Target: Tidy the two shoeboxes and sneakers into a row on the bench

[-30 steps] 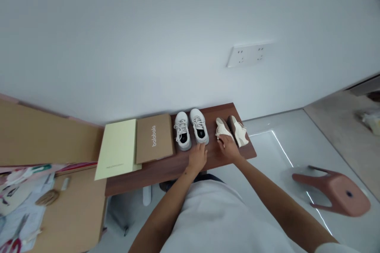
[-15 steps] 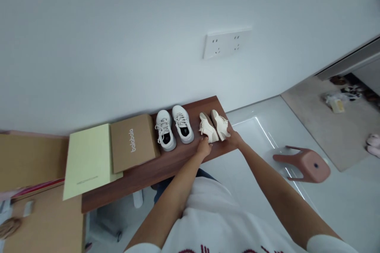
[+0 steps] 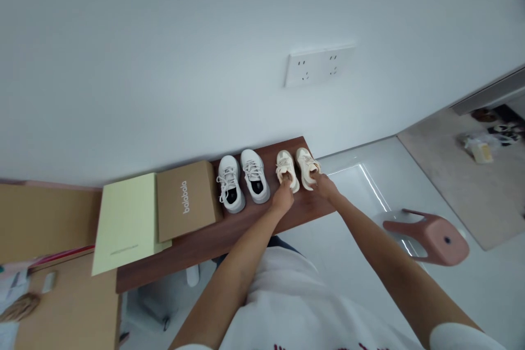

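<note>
Two small cream shoes stand upright side by side near the right end of a brown wooden shelf top (image 3: 192,243), toes toward the wall. My left hand (image 3: 284,194) is closed on the heel of the left cream shoe (image 3: 284,162). On the heel of the right cream shoe (image 3: 305,162) my right hand (image 3: 325,186) is closed too, the fingertips partly hidden. To their left sits a pair of larger white lace-up sneakers, the left sneaker (image 3: 229,178) and the right sneaker (image 3: 252,169), both apart from my hands.
A brown shoe box (image 3: 176,191) and a pale yellow box (image 3: 127,213) lie further left on the wood. Cardboard boxes (image 3: 77,295) stand at the lower left. A wall socket panel (image 3: 320,65) is above. On the right floor is a pink stool (image 3: 445,240).
The cream shoes have gone from tilted on their sides to upright with toes toward the wall. Both hands have shifted to the heels. The view has moved slightly.
</note>
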The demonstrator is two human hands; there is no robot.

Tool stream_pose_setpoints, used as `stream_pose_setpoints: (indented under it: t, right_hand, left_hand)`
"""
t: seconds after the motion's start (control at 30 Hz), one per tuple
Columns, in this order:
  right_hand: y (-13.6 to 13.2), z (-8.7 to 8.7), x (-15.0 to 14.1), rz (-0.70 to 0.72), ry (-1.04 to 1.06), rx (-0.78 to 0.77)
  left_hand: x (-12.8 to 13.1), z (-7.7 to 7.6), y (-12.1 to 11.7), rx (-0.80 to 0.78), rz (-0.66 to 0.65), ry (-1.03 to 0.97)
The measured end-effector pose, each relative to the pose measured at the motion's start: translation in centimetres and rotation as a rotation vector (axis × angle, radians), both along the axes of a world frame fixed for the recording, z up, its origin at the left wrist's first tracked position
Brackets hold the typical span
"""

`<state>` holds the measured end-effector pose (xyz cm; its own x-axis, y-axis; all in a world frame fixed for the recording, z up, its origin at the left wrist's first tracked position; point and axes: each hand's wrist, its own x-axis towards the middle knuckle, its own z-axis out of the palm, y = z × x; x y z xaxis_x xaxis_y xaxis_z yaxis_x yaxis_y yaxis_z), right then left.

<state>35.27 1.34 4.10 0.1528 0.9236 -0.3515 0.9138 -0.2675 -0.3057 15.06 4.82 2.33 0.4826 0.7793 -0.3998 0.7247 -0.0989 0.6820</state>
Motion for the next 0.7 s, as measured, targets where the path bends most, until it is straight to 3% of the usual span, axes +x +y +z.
stream_pose_setpoints:
  t: [0.17, 0.3, 0.53, 0.7]
  right_hand:
    - [2.8, 0.7, -1.3, 0.044, -0.073, -0.009]
    - [4.4, -0.1, -2.3, 0.099, -0.102, 0.028]
    - [5.8, -1.4, -3.3, 0.108, -0.123, 0.04]
    - [5.7, -1.9, -3.5, 0.098, -0.129, -0.038]
  left_hand:
    - [1.3, 1.7, 1.9, -0.011, -0.069, 0.257]
    - [1.4, 2.4, 3.0, 0.001, -0.075, 0.287]
    - [1.8, 2.5, 3.4, -0.061, -0.049, 0.341]
    - [1.9, 2.0, 3.5, -0.06, -0.068, 0.365]
